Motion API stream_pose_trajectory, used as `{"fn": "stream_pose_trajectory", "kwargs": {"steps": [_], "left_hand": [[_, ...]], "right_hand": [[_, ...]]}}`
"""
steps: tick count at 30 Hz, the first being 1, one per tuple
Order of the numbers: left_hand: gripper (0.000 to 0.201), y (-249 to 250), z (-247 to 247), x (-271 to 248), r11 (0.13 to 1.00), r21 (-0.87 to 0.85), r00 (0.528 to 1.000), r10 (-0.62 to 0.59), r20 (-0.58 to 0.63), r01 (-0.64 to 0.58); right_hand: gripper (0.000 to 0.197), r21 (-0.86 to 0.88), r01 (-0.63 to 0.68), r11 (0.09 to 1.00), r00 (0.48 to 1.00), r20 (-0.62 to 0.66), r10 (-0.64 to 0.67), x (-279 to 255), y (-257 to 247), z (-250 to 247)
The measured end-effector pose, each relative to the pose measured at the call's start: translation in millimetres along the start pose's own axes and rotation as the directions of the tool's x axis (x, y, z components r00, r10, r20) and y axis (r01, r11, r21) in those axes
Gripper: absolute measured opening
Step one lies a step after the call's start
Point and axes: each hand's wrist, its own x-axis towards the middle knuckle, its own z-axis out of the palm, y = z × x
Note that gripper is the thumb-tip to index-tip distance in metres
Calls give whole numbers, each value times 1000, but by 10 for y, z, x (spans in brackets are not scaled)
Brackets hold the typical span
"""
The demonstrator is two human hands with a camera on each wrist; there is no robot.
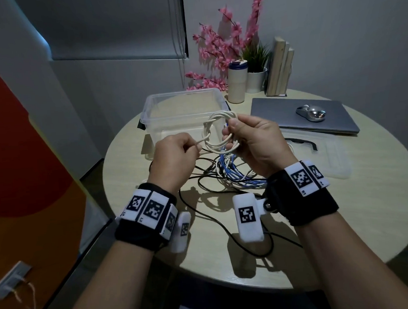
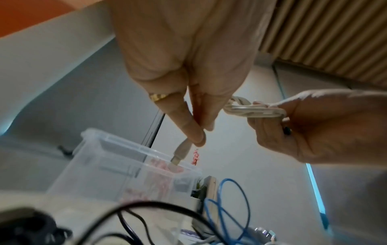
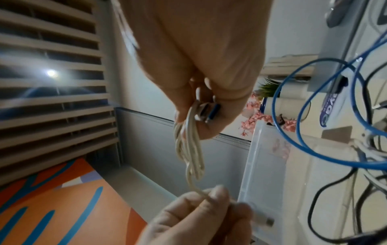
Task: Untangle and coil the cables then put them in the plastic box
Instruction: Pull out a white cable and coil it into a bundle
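Our left hand pinches the white cable's plug end; our right hand grips its coil above the tangled blue cable and black cable, before the clear plastic box. Square coded markers cover both wristbands; blue lettering beside the laptop is unreadable.

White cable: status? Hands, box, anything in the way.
Right hand grips white cable coil; left hand pinches its free end. Plastic box open, no cable visible inside. Blue cable and black cable tangled on table below.
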Motion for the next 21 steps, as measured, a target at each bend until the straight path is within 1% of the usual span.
{"fn": "stream_pose_trajectory", "kwargs": {"steps": [1, 2, 3, 4, 6, 7, 9, 11, 12, 15, 18, 21], "left_hand": [[15, 0, 25, -5, 980, -190, 998, -62, 23, 65], [17, 6, 53, -15, 917, -380, 992, -111, 58, 125], [19, 7, 79, -23, 831, -531, 986, -138, 94, 167], [22, 14, 99, -33, 747, -635, 981, -150, 125, 196], [24, 31, 131, -60, 593, -770, 972, -149, 180, 233], [23, 32, 144, -71, 531, -811, 969, -141, 201, 246], [21, 29, 155, -83, 461, -846, 963, -145, 225, 267], [18, 32, 151, -88, 435, -857, 961, -158, 229, 276], [16, 36, 144, -84, 431, -860, 961, -157, 226, 273], [15, 33, 104, -65, 424, -859, 958, -147, 247, 286], [15, 33, 61, -88, 393, -855, 941, -116, 318, 338], [18, 33, 22, -123, 330, -869, 929, -87, 360, 368]], "right_hand": [[10, 34, -29, 999, 999, 19, 29, -5, -6, 0], [10, 55, -54, 997, 998, 25, 53, -8, -14, -1], [10, 65, -74, 995, 997, 22, 72, -8, -18, 1], [9, 64, -86, 994, 996, 13, 85, -8, -19, 7], [9, 37, -90, 995, 996, -6, 91, -9, -20, 26], [10, 21, -90, 996, 996, -11, 90, -10, -21, 36], [15, -7, -92, 996, 996, -14, 92, -6, -15, 41], [23, -49, -96, 994, 995, -13, 95, -9, -1, 34], [23, -68, -99, 993, 995, -10, 98, -14, 8, 32], [9, -70, -105, 992, 994, 5, 106, -32, 29, 37], [9, -90, -85, 992, 996, 1, 86, -32, 39, 38], [10, -119, -55, 991, 998, -22, 53, -12, 41, 39]]}}
